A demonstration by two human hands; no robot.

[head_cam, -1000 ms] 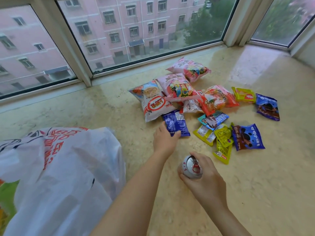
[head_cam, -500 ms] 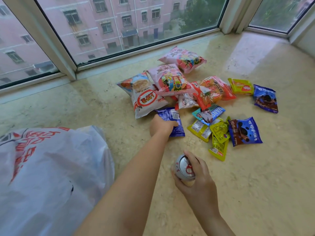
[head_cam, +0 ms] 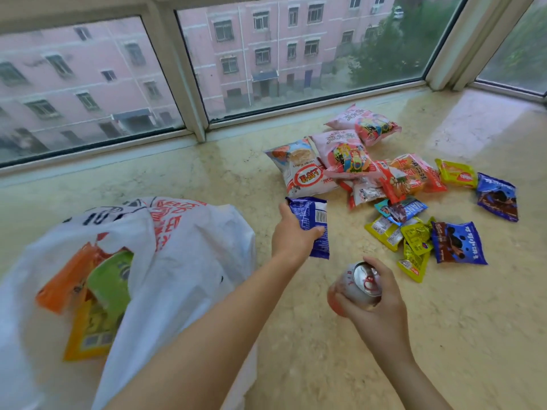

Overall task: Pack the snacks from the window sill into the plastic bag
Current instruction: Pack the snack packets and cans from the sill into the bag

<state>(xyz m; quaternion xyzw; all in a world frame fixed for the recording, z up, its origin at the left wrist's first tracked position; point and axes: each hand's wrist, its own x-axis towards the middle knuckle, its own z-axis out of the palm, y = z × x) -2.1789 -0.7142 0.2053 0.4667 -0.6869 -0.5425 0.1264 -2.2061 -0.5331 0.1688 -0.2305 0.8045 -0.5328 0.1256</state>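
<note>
My left hand [head_cam: 291, 233] grips a blue snack packet [head_cam: 313, 220], lifted off the marble sill between the pile and the bag. My right hand [head_cam: 374, 303] holds a drink can [head_cam: 359, 287] upright, its silver top showing. The white plastic bag [head_cam: 177, 261] with red print lies at the left, its mouth open on orange, green and yellow packets [head_cam: 94, 297]. A pile of snacks [head_cam: 370, 179] covers the sill to the right: pink bags, a white bag with a red logo [head_cam: 302, 176], yellow sachets [head_cam: 414, 238] and blue cookie packets [head_cam: 457, 242].
The beige marble window sill [head_cam: 444, 335] runs along large windows; a white window post [head_cam: 189, 84] stands behind the bag. Bare sill lies in front of the pile and behind the bag.
My left hand closed on the blue packet and lifted it off the sill toward the bag. The view swung left, showing the bag's open mouth. The right hand still holds the can.
</note>
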